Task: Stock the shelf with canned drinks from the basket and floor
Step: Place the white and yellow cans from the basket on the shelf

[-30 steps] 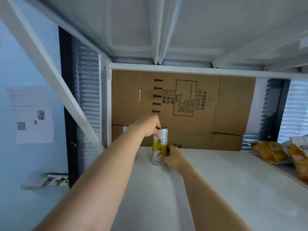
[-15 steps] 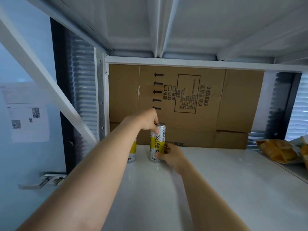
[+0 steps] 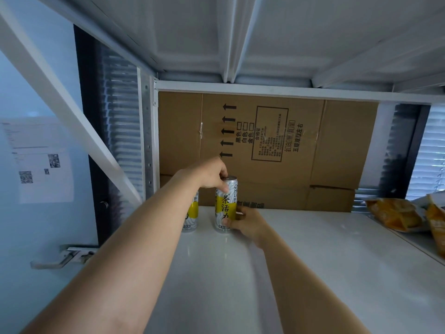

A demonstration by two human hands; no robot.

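Note:
A tall white and yellow drink can [image 3: 226, 208] stands upright on the white shelf board [image 3: 313, 261], near the back left. My left hand [image 3: 209, 175] grips its top rim from above. My right hand [image 3: 248, 222] holds its lower part from the right side. A second can of the same kind [image 3: 191, 218] stands just to the left, partly hidden behind my left forearm. The basket and the floor are out of view.
A flattened cardboard box [image 3: 277, 150] lines the shelf's back. Orange snack bags [image 3: 397, 214] lie at the right edge. The upper shelf's underside [image 3: 228, 37] hangs low overhead. A white diagonal brace [image 3: 60, 92] and upright post [image 3: 145, 141] stand at left.
The second can has come into sight left of the held one as the view shifted. Both hands stay on the same can at the same spot on the shelf.

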